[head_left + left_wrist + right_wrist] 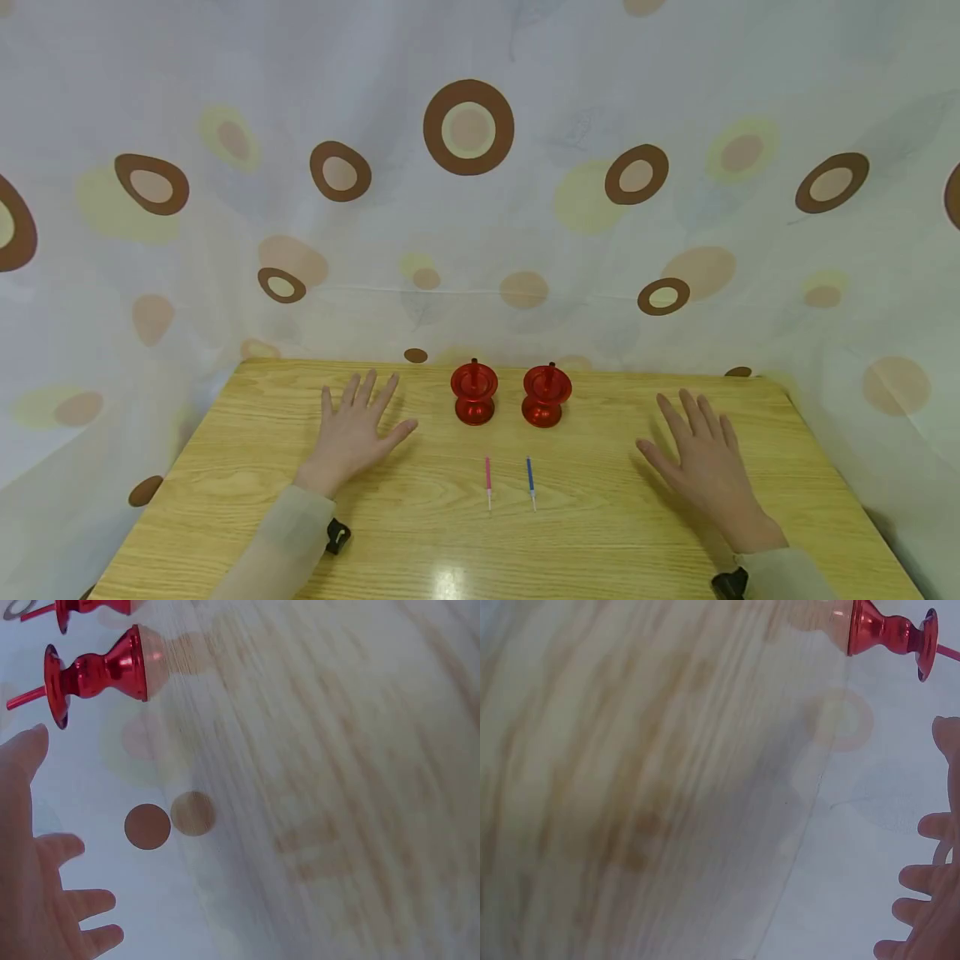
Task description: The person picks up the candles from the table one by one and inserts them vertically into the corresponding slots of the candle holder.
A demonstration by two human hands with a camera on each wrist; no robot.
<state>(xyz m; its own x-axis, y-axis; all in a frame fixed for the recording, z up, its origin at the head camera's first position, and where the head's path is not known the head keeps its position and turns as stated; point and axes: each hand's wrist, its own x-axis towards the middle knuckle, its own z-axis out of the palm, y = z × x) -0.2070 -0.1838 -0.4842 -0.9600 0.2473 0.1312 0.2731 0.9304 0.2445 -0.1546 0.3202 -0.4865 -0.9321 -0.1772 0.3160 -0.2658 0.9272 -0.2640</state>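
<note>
Left hand: left hand (352, 429) flat on the bench (225, 467), fingers spread, holding nothing.
Right hand: right hand (701, 467) likewise, lower right.
Candlesticks: left red candlestick (474, 392) and right red candlestick (547, 395) upright, centre.
Candles: pink candle (488, 479) and blue candle (530, 480) lying below them.

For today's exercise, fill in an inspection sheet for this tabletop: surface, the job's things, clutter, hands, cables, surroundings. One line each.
Surface: wooden table, pale grain, a glare spot near the front edge.
Job's things: two red candle holders upright side by side; pink candle and blue candle lying in front of them, apart.
Clutter: nothing seen.
Hands: left hand and right hand flat on the table, fingers spread, holding nothing.
Cables: nothing seen.
Surroundings: white curtain with brown and yellow circles behind and beside the table.
</note>
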